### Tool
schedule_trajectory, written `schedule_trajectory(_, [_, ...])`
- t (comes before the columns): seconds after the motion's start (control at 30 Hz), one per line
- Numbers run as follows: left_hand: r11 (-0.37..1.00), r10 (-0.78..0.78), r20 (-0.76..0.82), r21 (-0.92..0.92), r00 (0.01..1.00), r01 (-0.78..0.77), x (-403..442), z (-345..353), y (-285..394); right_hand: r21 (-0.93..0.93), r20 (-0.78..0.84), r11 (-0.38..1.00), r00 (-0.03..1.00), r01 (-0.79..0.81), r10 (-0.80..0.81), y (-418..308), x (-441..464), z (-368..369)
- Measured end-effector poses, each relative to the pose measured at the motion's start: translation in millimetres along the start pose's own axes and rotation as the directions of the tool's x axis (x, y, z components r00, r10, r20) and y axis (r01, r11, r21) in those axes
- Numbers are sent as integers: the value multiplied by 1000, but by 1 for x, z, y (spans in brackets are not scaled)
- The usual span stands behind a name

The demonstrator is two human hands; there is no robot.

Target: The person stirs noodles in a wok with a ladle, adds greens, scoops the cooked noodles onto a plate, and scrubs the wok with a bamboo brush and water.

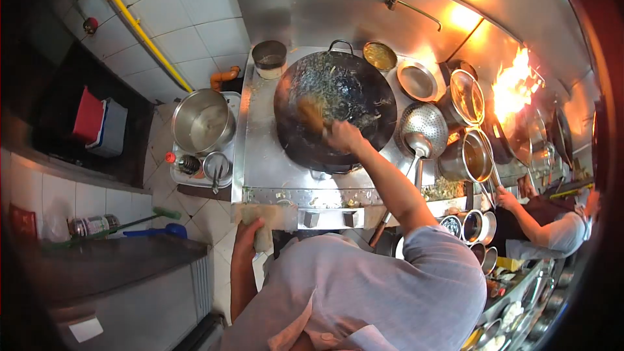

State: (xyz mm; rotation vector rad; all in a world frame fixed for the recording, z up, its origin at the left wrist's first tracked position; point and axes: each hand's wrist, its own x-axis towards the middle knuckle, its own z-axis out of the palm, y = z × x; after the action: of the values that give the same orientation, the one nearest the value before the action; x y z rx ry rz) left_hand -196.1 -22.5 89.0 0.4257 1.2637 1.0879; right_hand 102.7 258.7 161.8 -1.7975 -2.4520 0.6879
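Observation:
A large dark wok (pixel 370 84) sits on the steel stove, wet and with scraps on its inner surface. My right hand (pixel 343 136) is over the wok's near part, closed around a brown wok brush (pixel 311 112). The brush is blurred, and its head is against the inside of the wok. At the stove's front edge on the left, my left hand (pixel 247 237) is closed on a folded beige cloth (pixel 261 224).
A perforated ladle (pixel 422 127) and a metal bowl (pixel 417 80) are right of the wok. Flames (pixel 517 84) rise from another wok, where a co-worker (pixel 552 227) stands. Left of the stove are a big steel pot (pixel 203 120) and a bottle (pixel 188 164).

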Motion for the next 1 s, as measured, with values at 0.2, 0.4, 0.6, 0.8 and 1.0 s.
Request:
schedule_trajectory(0.2, [995,62,-107,78,992,-54,-35,1,19,-552,251,833,942,-50,223,89,-56,-48])
schedule_trajectory(0.4, [989,15,-122,150,992,3,-28,7,24,-285,-68,940,982,-187,175,101,101,-35])
schedule_trajectory(0.6, [960,11,-202,276,979,46,-40,8,18,-87,74,994,996,59,-53,19,-6,32])
schedule_trajectory(0.8, [958,98,-274,286,957,-16,-60,-20,5,-571,88,821,993,-16,81,123,-26,-47])
schedule_trajectory(1.0, [946,142,-166,312,976,-85,-29,11,13,-105,-55,982,987,-157,152,74,100,-34])
